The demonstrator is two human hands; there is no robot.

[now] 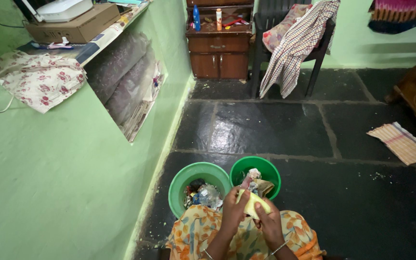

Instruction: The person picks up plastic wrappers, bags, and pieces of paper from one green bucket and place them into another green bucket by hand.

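Observation:
Both my hands meet low in the middle of the head view, above my lap in orange flowered cloth. My left hand (232,209) and my right hand (268,221) together grip a small pale yellow piece (252,204), soft-looking and folded. Just beyond my hands two green plastic bins stand side by side on the dark stone floor. The left bin (179,185) is larger and holds mixed scraps, plastic and wrappers. The right bin (246,165) is smaller and holds crumpled paper and a brownish scrap.
A green wall with a recessed shelf of folded bedding (123,79) runs along my left. On its ledge lie a flowered cloth (39,79) and a cardboard box (73,24). Farther off stand a brown wooden cabinet (219,50), a chair (321,55) draped with a checked shirt, and a striped cloth (401,143).

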